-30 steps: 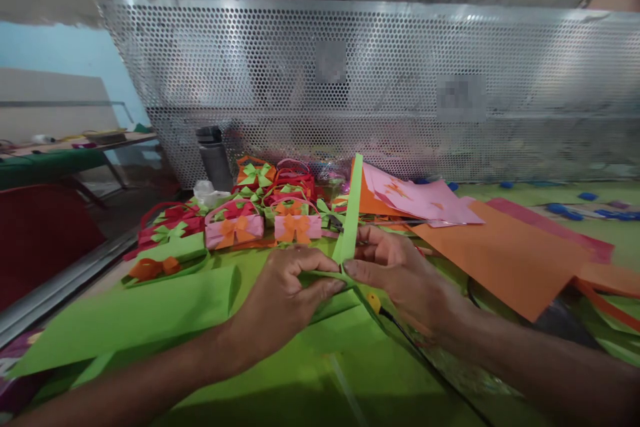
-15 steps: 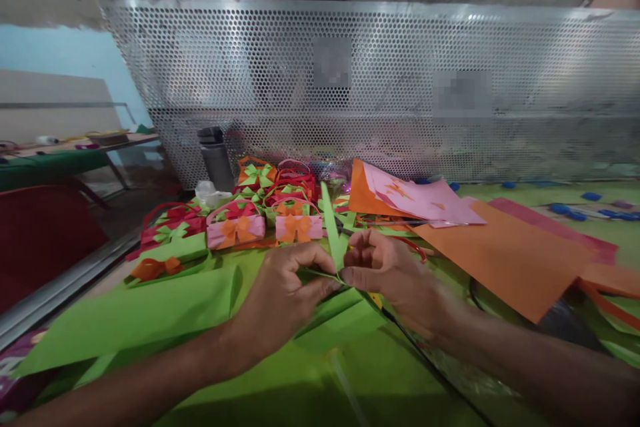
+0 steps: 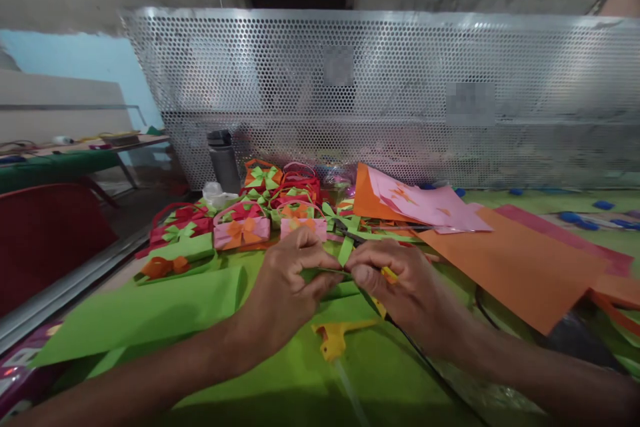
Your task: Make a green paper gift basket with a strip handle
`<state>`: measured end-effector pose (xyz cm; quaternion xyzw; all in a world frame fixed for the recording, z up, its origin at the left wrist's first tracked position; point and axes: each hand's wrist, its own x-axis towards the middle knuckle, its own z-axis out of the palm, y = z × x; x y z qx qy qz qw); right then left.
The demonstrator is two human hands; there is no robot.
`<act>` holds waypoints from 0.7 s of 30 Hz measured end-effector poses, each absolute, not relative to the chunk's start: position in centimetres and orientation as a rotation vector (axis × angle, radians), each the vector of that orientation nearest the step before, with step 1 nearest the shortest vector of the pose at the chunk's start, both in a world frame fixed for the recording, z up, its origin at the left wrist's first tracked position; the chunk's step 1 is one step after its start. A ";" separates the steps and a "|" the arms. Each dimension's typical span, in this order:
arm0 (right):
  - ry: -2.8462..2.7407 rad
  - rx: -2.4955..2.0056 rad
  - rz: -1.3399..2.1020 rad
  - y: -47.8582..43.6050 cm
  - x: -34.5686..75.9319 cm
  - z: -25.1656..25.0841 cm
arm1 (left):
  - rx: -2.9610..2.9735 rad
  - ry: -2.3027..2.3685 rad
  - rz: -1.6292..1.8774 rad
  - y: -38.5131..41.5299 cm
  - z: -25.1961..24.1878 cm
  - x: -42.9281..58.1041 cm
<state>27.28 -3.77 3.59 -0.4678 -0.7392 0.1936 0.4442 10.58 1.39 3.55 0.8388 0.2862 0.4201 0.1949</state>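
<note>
My left hand (image 3: 286, 287) and my right hand (image 3: 400, 283) meet at the middle of the table, both pinched on a narrow green paper strip (image 3: 345, 250) that bends between their fingertips. The strip's free end runs up and to the right, over the paper scraps. Under my hands lie folded green paper sheets (image 3: 150, 310). A yellow glue gun (image 3: 336, 337) lies on the green paper just below my right hand, its black cord trailing to the lower right.
Several small paper baskets with bows (image 3: 240, 230) in pink, red, green and orange stand behind my hands. Orange paper (image 3: 510, 260) and pink paper (image 3: 425, 203) spread to the right. A grey bottle (image 3: 223, 160) stands before the perforated metal screen (image 3: 400, 93). A red chair (image 3: 45, 233) is at left.
The green strip, which stood upright between my hands, has been folded down and lies low. The view shifted, and the yellow glue gun now shows below my right hand.
</note>
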 end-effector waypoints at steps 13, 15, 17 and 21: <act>-2.068 -1.148 -0.099 -3.9 27.2 2.7 | 2.515 0.685 1.168 0.7 3.9 10.6; -2.095 -1.121 -0.134 -3.9 27.2 2.5 | 2.554 0.638 1.193 0.6 4.0 10.6; -2.119 -1.099 -0.160 -3.9 27.2 2.3 | 2.569 0.613 1.197 0.5 4.1 10.7; -2.142 -1.108 -0.218 -3.8 27.1 2.2 | 2.569 0.649 1.175 0.6 4.3 10.7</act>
